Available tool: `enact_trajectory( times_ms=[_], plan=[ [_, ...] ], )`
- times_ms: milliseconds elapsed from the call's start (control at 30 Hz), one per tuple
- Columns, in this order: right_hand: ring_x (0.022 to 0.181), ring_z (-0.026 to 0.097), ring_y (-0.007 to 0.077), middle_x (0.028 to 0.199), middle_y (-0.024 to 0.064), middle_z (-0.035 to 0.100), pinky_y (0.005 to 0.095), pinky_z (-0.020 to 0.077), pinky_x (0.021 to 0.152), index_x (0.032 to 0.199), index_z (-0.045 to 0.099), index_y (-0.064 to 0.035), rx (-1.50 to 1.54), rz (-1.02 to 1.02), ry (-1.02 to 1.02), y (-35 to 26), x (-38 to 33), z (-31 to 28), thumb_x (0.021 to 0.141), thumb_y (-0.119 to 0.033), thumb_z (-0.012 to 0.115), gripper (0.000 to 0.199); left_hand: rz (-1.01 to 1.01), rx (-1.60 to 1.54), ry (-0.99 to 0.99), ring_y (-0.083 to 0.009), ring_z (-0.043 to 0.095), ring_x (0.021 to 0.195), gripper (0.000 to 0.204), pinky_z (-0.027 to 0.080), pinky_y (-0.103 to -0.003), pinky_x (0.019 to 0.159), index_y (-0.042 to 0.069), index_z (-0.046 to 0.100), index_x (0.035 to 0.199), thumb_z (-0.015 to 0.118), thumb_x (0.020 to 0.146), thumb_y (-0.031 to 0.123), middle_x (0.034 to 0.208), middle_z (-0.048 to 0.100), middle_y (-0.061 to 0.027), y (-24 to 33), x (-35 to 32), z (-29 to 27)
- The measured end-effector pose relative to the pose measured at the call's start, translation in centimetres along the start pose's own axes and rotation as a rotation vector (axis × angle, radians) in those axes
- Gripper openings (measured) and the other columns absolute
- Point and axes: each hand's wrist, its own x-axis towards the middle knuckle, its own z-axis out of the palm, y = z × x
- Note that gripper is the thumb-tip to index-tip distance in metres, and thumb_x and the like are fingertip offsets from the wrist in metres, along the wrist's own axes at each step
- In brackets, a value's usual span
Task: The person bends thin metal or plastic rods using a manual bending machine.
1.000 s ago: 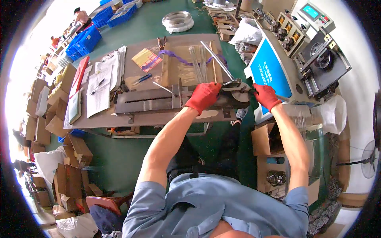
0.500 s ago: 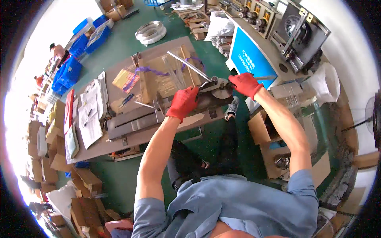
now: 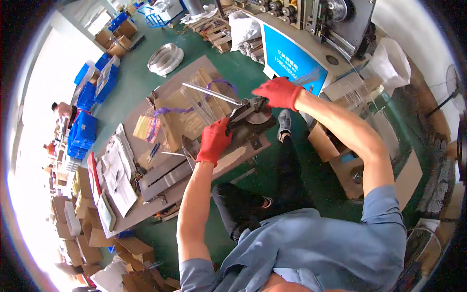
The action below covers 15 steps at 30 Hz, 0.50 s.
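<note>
Two red-gloved hands work at a dark metal bench tool (image 3: pixel 245 127) that sits at the near right corner of the brown counter (image 3: pixel 165 187). The left hand (image 3: pixel 212 141) presses down on the tool's near end, its grip clenched over the metal body. The right hand (image 3: pixel 278 92) is raised just beyond the tool's round disc (image 3: pixel 258 116), its grip grasping a bundle of thin pale wires (image 3: pixel 307 77) that fan out toward the blue machine (image 3: pixel 292 58). A long silver lever (image 3: pixel 210 93) slants up and left from the tool. Papers (image 3: pixel 119 170) lie at the counter's left end, and cardboard boxes (image 3: pixel 335 141) stand on the green floor to the right.
</note>
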Motion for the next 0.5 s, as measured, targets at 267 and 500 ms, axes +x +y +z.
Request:
enact_trajectory(
  times_ms=[267, 500],
  plan=[
    [0.122, 0.044, 0.0397, 0.15, 0.0136, 0.023, 0.0469, 0.0428, 0.098, 0.146, 0.018, -0.0314, -0.272, -0.337, -0.444, -0.9, 7.4, -3.1, 0.058, -0.04, 0.08, 0.108, -0.035, 0.0, -0.011, -0.038, 0.06, 0.081, 0.027, 0.048, -0.047, 0.068, 0.005, 0.057, 0.098, 0.064, 0.078, 0.022, 0.086, 0.062, -0.0178, 0.1, 0.2, 0.0],
    [0.137, 0.022, 0.0388, 0.154, 0.0135, 0.009, 0.0507, 0.0289, 0.108, 0.146, 0.019, -0.0256, -0.358, -0.401, -0.484, -0.3, 8.4, -3.3, 0.042, -0.057, 0.084, 0.127, -0.031, -0.001, -0.011, -0.0383, 0.06, 0.079, 0.028, 0.048, -0.047, 0.068, 0.004, 0.057, 0.097, 0.066, 0.076, 0.021, 0.083, 0.061, -0.0187, 0.4, 0.0, -0.2]
  ],
)
